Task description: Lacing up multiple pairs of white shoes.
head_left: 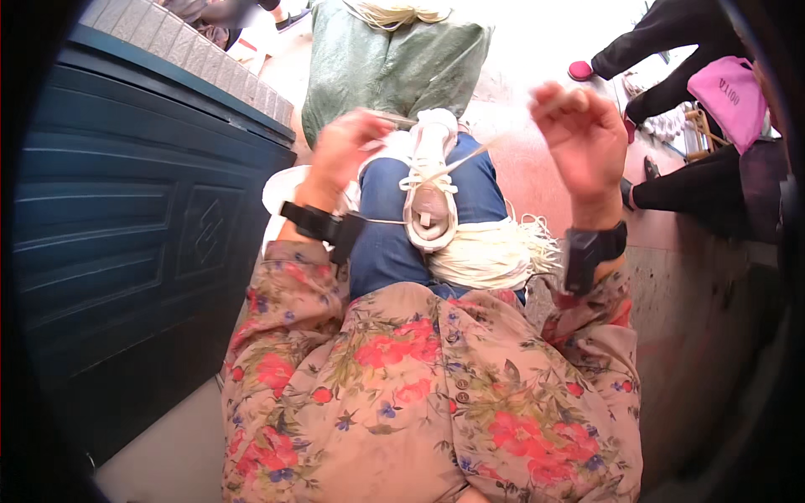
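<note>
A white lace-up shoe (432, 180) rests on my jeans-covered lap, its opening toward me and its toe pointing away. Pale shoelace (470, 158) runs out of its eyelets to both sides. My left hand (350, 149), left of the toe, is pinched on one lace end. Raised well to the right, my right hand (583, 142) has its fingers curled on the other lace end and is slightly blurred. A thick bundle of cream laces (490, 256) lies across my right thigh, beside the shoe's heel.
Past my knees stands a green woven sack (390, 71) with more pale laces (398, 12) on top. A dark blue panelled door (142, 193) closes off the left side. At right, people's dark-clothed legs (671, 59) and a pink cloth (729, 101) are close by.
</note>
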A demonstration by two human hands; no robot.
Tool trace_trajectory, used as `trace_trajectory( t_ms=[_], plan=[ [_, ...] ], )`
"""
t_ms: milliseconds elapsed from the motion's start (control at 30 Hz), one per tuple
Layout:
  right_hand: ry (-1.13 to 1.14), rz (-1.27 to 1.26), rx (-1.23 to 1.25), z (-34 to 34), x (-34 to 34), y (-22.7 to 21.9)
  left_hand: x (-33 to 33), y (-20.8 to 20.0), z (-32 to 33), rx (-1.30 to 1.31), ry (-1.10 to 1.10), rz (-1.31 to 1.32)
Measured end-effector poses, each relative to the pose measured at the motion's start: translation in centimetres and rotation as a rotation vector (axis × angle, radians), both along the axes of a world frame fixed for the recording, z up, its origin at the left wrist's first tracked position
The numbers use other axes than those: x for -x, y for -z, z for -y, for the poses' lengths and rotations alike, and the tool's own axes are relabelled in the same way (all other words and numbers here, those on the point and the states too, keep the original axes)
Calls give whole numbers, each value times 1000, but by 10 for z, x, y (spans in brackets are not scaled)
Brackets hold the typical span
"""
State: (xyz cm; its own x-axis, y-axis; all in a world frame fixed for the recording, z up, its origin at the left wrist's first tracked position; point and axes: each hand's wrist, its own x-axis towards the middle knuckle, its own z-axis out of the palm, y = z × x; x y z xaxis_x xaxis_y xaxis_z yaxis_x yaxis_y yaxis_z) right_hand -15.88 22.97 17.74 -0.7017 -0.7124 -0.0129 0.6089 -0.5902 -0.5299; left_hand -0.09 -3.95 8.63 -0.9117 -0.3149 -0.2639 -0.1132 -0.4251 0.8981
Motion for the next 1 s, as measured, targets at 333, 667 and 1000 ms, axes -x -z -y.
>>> trace_trajectory(
  t_ms=[333,667,1000],
  plan=[
    [-344,-1164,-956,-31,-71,150,-48,41,-8,547,3,380],
    [72,-1435,-1127,4,-88,176,-60,43,-65,956,209,468],
    [149,-1970,-1169,22,-92,163,-63,33,-70,1696,89,132]
  ],
)
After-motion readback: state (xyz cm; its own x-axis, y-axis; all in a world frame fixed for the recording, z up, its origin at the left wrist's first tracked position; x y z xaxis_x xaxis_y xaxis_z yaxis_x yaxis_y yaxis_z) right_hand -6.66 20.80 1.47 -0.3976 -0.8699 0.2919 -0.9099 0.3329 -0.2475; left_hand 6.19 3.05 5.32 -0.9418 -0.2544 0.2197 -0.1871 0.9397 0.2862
